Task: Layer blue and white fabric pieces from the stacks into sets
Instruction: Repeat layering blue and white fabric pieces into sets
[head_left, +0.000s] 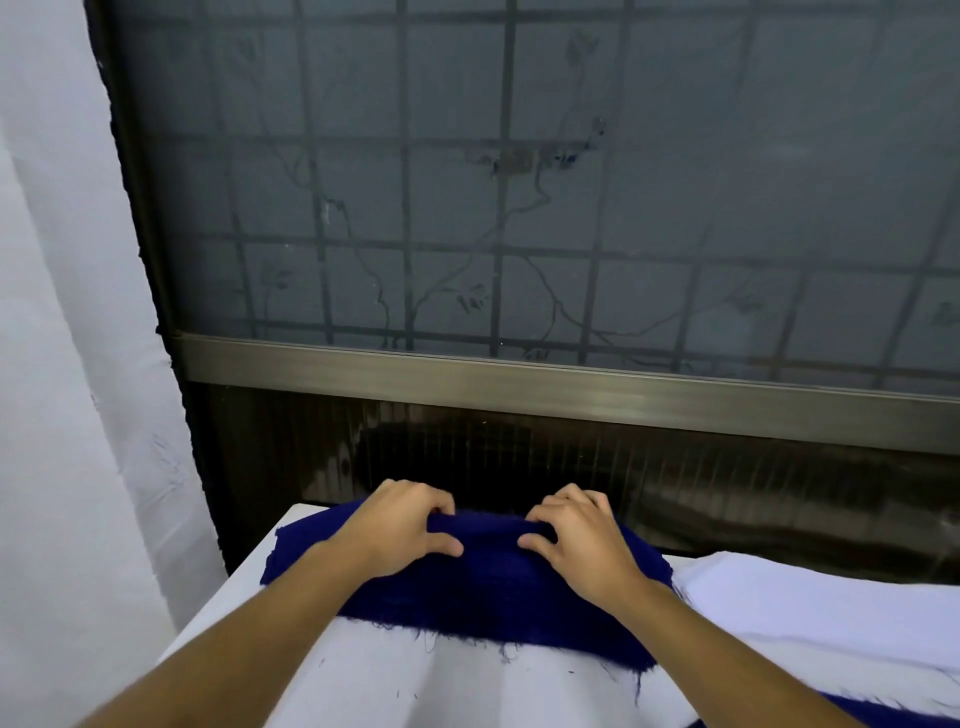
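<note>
Fingertips (442, 511) of left hand (400, 525) and right hand (576, 530): pinching a raised fold at the far edge of the blue fabric piece (483, 587). White fabric (467, 686) lies beneath it. Risk: an uneven pull skews the layer, and the frayed near edge may snag.

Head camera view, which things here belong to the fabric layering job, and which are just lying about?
Job: dark blue frayed fabric piece, gripped by left hand and right hand; white fabric sheets beneath it.
Not job: frosted glass window with grid bars; white curtain at left.
</note>
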